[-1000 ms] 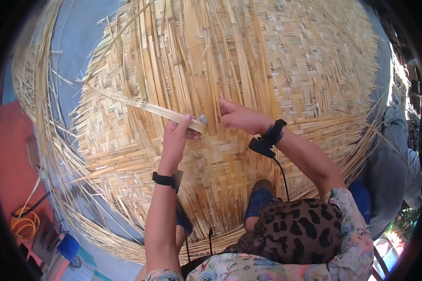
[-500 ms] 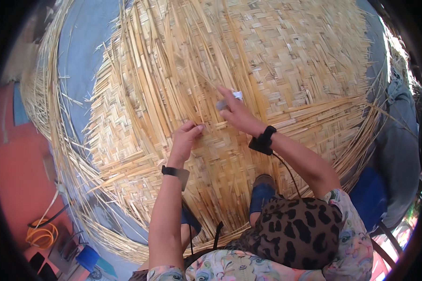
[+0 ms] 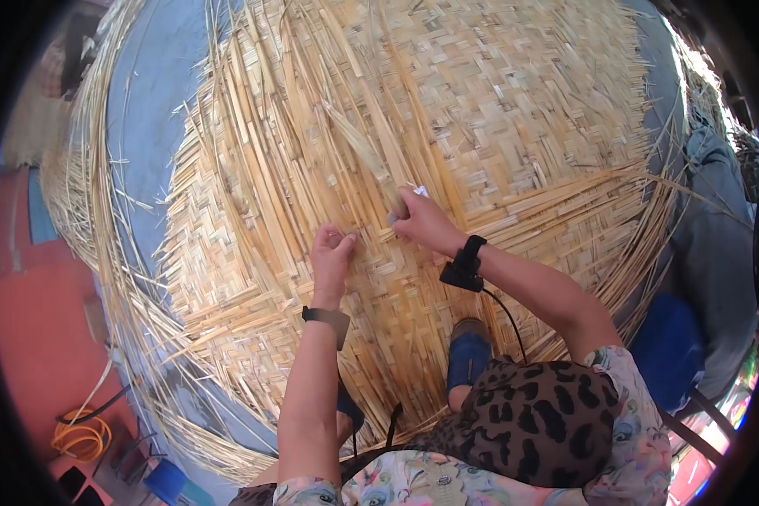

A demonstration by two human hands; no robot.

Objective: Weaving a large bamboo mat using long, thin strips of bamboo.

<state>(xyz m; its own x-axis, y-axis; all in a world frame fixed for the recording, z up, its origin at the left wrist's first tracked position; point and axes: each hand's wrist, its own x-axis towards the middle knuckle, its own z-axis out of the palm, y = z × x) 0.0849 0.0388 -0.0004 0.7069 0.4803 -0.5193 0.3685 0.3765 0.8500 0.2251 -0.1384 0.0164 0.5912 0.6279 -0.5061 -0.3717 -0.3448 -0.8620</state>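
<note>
A large woven mat of straw-coloured split reeds (image 3: 531, 101) spreads beneath both my hands, with long unwoven strips running away from me along its middle left. My right hand (image 3: 430, 223) is closed round a pale reed strip (image 3: 363, 152), whose far part rises blurred up and to the left. A small grey piece and a white bit (image 3: 422, 191) also show at that hand's fingers; their kind is unclear. Just left of it, my left hand (image 3: 332, 257) rests low over the weave, thumb and fingers curled together. Whatever lies between its fingertips is too small to make out.
Loose reeds (image 3: 101, 202) curve around the left side over a blue-grey ground (image 3: 156, 76). An orange coiled cord (image 3: 80, 434) lies at the lower left by a red surface (image 3: 42, 320). My blue shoe (image 3: 468, 358) stands on the mat's near part.
My right hand has drawn slightly nearer to me, its fingers now closed on the reed strip, which stands out raised. The left hand has shifted a little and its fingertips have drawn back.
</note>
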